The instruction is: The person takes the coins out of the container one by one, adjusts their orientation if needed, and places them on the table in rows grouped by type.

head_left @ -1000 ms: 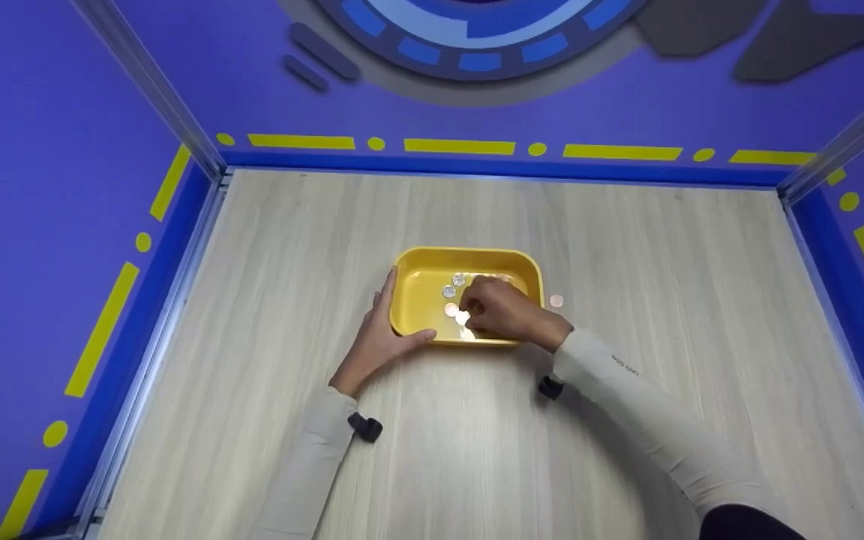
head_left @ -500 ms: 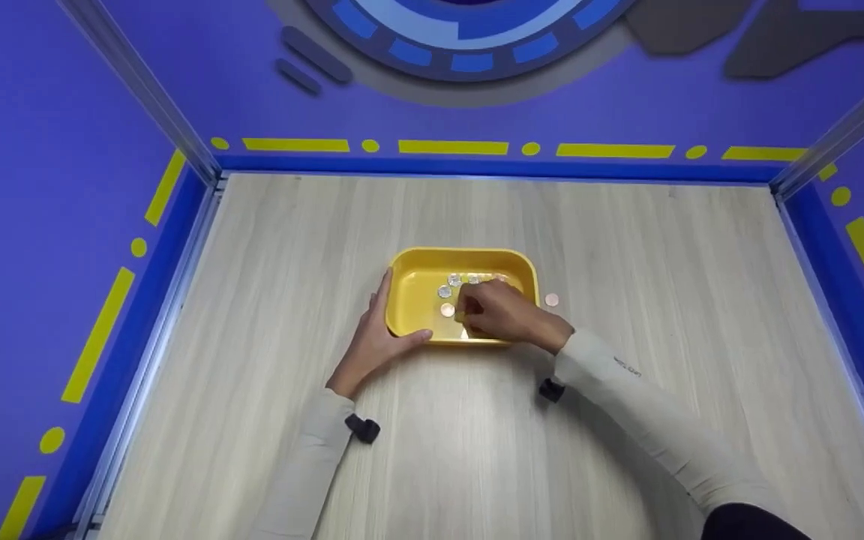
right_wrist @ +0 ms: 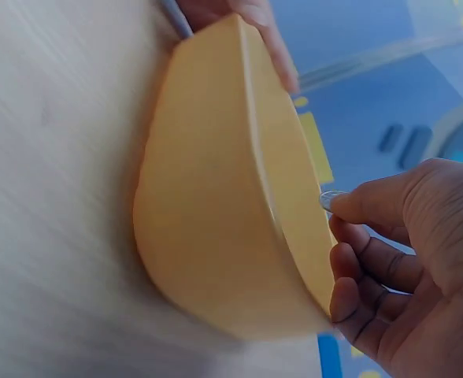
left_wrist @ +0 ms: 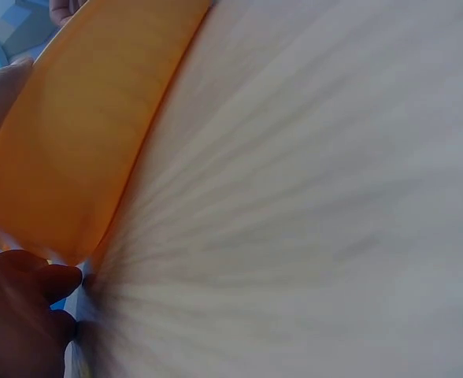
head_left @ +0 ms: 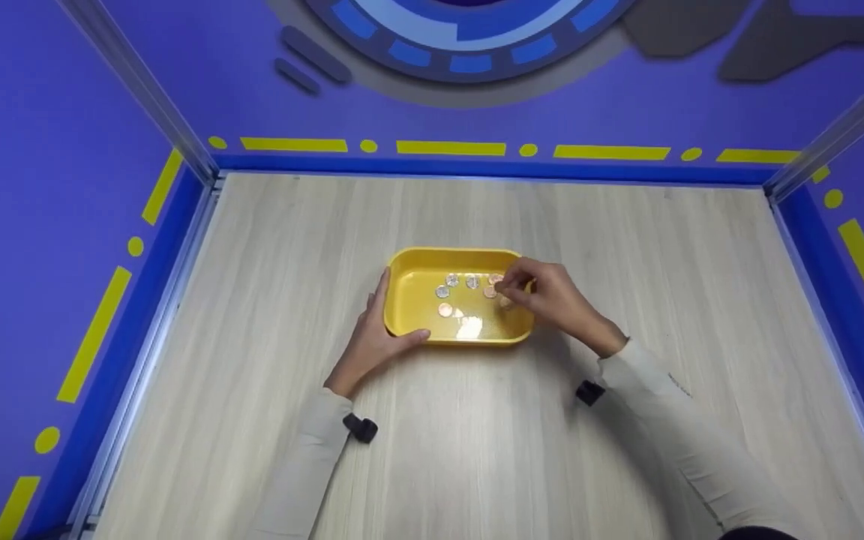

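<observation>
A yellow plastic tray (head_left: 402, 300) with raised walls stands on the table. My left hand (head_left: 372, 337) grips its left end, fingers along the outer wall and thumb at the front rim. My right hand (head_left: 556, 296) reaches over the right rim, and its thumb and index finger pinch a silvery coin (right_wrist: 331, 201) above the tray. Inside the tray lie silver coins, one of them a silver coin (head_left: 472, 282) near the back. Copper coins lie there too, such as a copper coin (head_left: 445, 310) near the middle; others are partly covered by my right fingers.
Beneath the tray is a pale wood-grain table (head_left: 432, 442). A blue-purple back wall (head_left: 462, 120) and similar side walls with yellow markings enclose it. Black wrist mounts (head_left: 361, 428) show at both sleeves.
My right hand has moved from the tray's middle to its right rim, uncovering more coins inside. It now covers the spot where a copper coin lay on the table. The left hand keeps its grip.
</observation>
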`<state>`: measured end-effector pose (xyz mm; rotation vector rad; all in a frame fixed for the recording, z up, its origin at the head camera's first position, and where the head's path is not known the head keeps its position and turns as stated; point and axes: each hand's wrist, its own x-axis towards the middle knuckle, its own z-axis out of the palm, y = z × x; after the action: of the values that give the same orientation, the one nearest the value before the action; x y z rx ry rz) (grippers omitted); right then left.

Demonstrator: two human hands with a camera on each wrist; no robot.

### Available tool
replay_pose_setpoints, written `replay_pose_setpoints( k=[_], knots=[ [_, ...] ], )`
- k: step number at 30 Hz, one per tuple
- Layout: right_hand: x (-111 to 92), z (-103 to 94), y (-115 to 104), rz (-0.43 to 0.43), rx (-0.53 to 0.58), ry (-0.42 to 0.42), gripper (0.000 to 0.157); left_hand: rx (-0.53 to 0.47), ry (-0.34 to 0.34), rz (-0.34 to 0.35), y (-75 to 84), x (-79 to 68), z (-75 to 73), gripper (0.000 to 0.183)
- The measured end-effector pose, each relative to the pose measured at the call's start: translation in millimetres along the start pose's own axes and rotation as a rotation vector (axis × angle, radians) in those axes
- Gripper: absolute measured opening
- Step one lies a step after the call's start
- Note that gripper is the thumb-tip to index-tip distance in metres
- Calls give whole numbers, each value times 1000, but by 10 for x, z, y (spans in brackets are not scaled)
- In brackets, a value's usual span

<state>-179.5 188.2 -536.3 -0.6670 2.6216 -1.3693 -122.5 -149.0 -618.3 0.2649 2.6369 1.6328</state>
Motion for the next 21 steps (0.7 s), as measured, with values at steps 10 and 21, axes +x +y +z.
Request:
replay_pose_setpoints(
  k=[10,21],
  knots=[
    [-257,-151,163,82,-31,83,10,-12,-3,-4,16,-1,-4,135],
    [-392,-278,380,132,-6,185,10,-14,-1,-2,38,1,5,135]
  ],
)
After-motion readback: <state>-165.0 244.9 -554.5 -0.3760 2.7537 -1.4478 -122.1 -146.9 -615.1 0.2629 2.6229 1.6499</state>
